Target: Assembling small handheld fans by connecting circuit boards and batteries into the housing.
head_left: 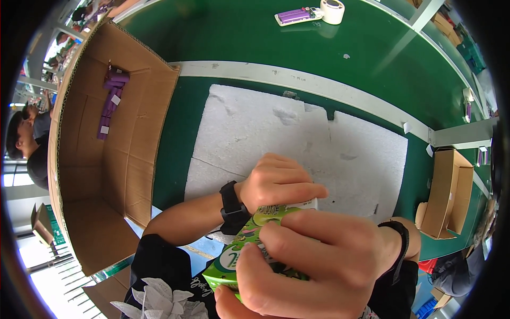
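- Currently, the person's left hand (pixel 279 181) is curled closed on the far end of a small, green, brightly printed carton (pixel 241 245), its thumb laid along the edge there; the fingertips are hidden.
- The right hand (pixel 319 260) grasps the same carton from its right side, fingers bent across the upper face and the thumb at the near end.
- The carton is tilted slantwise between the two hands, in front of the person's body and over the near part of a broad, flat, white foam sheet (pixel 249 133).
- A black wristwatch-like band (pixel 232 207) circles the left wrist, and a thin black bracelet (pixel 405 239) the right.
- The foam sheet lies on a green tabletop (pixel 172 149), bordered on its far side by a long white strip (pixel 239 69).
- To the left, a large, open, brown cardboard box (pixel 127 159) contains a group of purple cylindrical pieces (pixel 112 101) with white labels.
- Well beyond the strip, near the top, is a white device with purple cylinders and a round head (pixel 305 15).
- At the right, beside the foam sheet, sits a smaller, open, brown cardboard box (pixel 446 196).
- Another person in dark clothing (pixel 40 165) is visible past the large box.
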Available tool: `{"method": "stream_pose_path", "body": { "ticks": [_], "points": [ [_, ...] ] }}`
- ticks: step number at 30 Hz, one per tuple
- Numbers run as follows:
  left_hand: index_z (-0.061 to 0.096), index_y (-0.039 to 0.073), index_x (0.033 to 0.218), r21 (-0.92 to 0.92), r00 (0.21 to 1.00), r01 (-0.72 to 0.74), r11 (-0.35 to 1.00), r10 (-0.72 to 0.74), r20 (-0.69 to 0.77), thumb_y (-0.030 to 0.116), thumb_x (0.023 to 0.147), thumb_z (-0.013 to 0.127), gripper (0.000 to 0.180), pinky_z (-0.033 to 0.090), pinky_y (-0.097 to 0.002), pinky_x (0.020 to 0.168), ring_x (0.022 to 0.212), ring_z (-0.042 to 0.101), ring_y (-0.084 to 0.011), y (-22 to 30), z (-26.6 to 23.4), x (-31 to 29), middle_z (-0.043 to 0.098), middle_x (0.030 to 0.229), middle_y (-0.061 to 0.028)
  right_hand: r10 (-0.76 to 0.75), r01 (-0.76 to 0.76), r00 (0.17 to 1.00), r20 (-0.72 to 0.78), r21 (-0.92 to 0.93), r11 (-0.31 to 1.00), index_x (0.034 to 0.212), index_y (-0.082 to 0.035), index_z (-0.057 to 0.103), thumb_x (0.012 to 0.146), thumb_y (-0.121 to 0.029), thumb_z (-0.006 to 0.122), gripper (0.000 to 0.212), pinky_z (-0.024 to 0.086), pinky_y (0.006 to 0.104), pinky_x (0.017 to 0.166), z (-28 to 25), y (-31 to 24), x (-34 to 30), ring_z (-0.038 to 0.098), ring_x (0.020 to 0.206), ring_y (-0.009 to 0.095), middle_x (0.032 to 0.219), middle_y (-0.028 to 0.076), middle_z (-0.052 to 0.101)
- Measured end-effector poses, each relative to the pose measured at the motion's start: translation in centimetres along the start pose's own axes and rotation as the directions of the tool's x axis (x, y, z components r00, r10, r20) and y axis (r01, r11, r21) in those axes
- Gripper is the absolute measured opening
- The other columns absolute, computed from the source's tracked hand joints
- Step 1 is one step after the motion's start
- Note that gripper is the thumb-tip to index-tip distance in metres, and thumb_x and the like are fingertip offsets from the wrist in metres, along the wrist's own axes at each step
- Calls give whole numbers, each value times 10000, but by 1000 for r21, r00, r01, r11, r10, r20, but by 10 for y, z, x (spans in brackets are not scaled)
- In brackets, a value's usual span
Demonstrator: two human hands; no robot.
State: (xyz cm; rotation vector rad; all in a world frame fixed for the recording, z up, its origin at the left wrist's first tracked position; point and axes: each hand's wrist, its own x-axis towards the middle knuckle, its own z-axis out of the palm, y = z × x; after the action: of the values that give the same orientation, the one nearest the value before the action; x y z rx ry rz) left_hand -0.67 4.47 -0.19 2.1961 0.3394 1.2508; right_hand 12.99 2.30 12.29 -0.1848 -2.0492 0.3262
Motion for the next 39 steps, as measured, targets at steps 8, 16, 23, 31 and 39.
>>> {"method": "stream_pose_path", "body": {
  "ticks": [8,16,23,31,39],
  "points": [
    [664,26,865,-17,1000,19,1000,-20,-23,155,675,656,230,420,-329,443,518,557,-232,-1,3,-5,569,663,-51,-93,93,996,10,0,996,824,-80,616,643,-136,636,191,375,297,474,3,4,2,401,521,138,686,31,450],
    [669,2,784,5,995,-83,997,83,-52,24,688,647,101,426,-273,433,494,550,-178,-1,3,-3,595,648,-54,-45,45,999,-6,22,999,1019,-133,660,788,-209,608,249,420,288,480,4,-1,-2,467,556,148,777,75,549],
    [666,7,798,6,995,-96,995,96,-30,18,683,646,117,435,-274,444,505,555,-181,0,2,-4,599,667,-60,-96,96,995,-13,10,995,1115,-161,684,921,-304,520,292,461,305,501,7,5,0,515,586,162,879,110,616],
    [664,8,799,-18,994,-95,995,93,-51,14,678,646,123,442,-278,449,510,564,-185,-2,6,-3,599,669,-62,-149,149,988,29,-3,989,1062,-144,691,980,-391,402,389,485,343,529,13,10,-7,551,611,192,959,132,628],
    [663,11,805,2,996,-82,997,82,-38,34,672,657,136,445,-278,454,518,571,-184,0,1,-3,597,669,-60,-161,160,987,10,62,985,926,-101,704,970,-390,399,422,480,352,508,9,10,6,559,600,208,940,133,636]
  ]
}}
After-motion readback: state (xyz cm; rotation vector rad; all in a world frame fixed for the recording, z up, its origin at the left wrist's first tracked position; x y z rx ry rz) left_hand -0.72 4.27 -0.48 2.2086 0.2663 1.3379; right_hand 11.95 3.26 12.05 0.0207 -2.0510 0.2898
